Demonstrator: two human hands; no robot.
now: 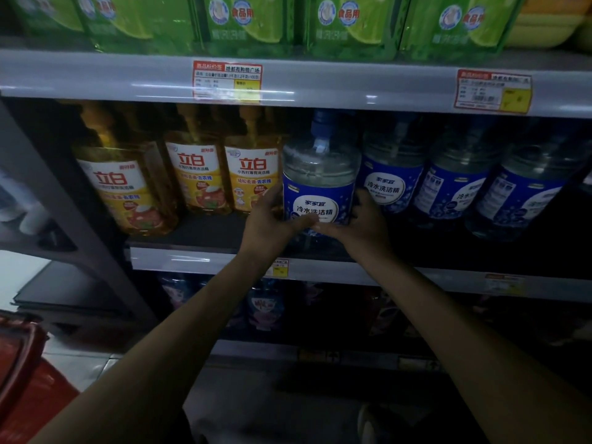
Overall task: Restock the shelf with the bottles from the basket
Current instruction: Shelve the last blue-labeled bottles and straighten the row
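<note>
Both hands clasp the clear blue-labelled bottle (320,184) upright on the shelf (205,232): left hand (272,219) curled round its left side, right hand (362,219) round its right

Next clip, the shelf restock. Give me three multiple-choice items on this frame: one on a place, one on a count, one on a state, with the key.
1. Where is the held blue-labelled bottle?
A. In a basket on the floor.
B. At the middle shelf, between the yellow bottles and the other blue-labelled bottles.
C. On the top shelf among green packs.

2. How many yellow bottles show their labels?
A. One.
B. Three.
C. Six.

3. What are the hands doing?
A. The left hand and the right hand both grip the bottle.
B. Only one hand touches it.
C. Both hang free.

Key: 1 B, it shows between the two groups at that shelf's level. 2 B, three yellow labels face the camera. 3 A, one hand wraps each side, with the thumbs on the label.
</note>
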